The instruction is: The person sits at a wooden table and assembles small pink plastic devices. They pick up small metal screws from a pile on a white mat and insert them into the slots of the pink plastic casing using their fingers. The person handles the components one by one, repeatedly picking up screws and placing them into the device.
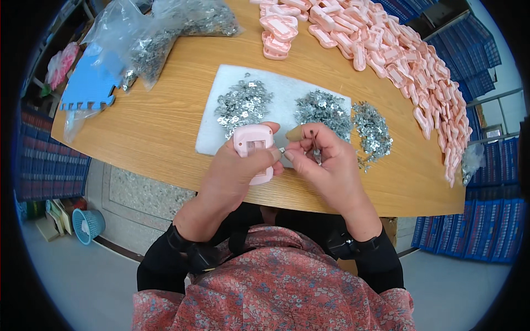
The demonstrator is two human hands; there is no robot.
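Observation:
My left hand [232, 171] is closed around a pale pink plastic casing [253, 132] with a rectangular window, its thumb lying across the front. Close to the casing's right edge, my right hand [331, 171] pinches a small metal piece [282, 150] between thumb and index finger. A tan finger cover [295, 134] sits on one of its fingertips. A slim metal tool, perhaps tweezers [316, 148], is tucked among the right hand's fingers. Behind the hands, a white foam sheet [281, 83] carries two heaps of small silvery metal parts, the left heap [243, 105] and the right heap [323, 110].
Another heap of metal parts [372, 132] lies right of the sheet on the wooden table [165, 99]. Many pink casings [397, 71] cover the far right, with a short stack [277, 36] beside them. Clear bags of metal parts [207, 19] and a blue foam mat [91, 80] lie far left.

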